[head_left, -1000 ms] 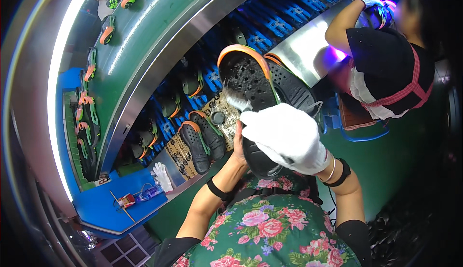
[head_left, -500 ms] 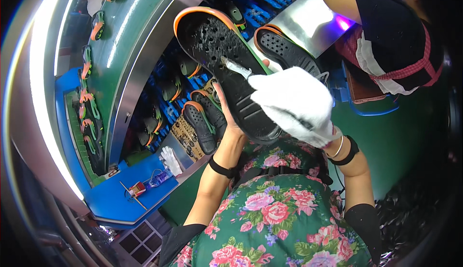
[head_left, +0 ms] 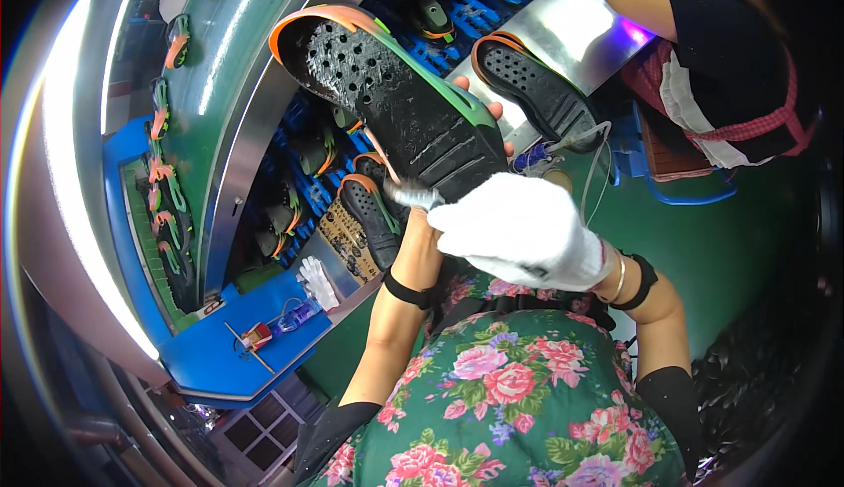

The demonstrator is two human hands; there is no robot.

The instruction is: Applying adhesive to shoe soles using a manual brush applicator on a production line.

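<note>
While the long green conveyor [head_left: 264, 25] sweeps across our upper left, we spot a co-worker [head_left: 730, 56] in a red checked apron at upper right, and a blue worktop [head_left: 202, 364] at lower left; dead centre we have the black shoe sole [head_left: 396, 91], rimmed in orange and green, up in the air before us, tilted with its holed end toward upper left; look at that end, glistening as if wet; just to its right, a second black sole [head_left: 571, 122] lies slantwise; now our gloved right grip [head_left: 519, 232], closed around the handle of a small brush [head_left: 413, 195], bristles right at the sole's lower left edge, touching or barely off, we cannot tell; our bare left grip [head_left: 420, 225] holds that raised sole from behind, thumb along one side, fingertips showing at the other.
</note>
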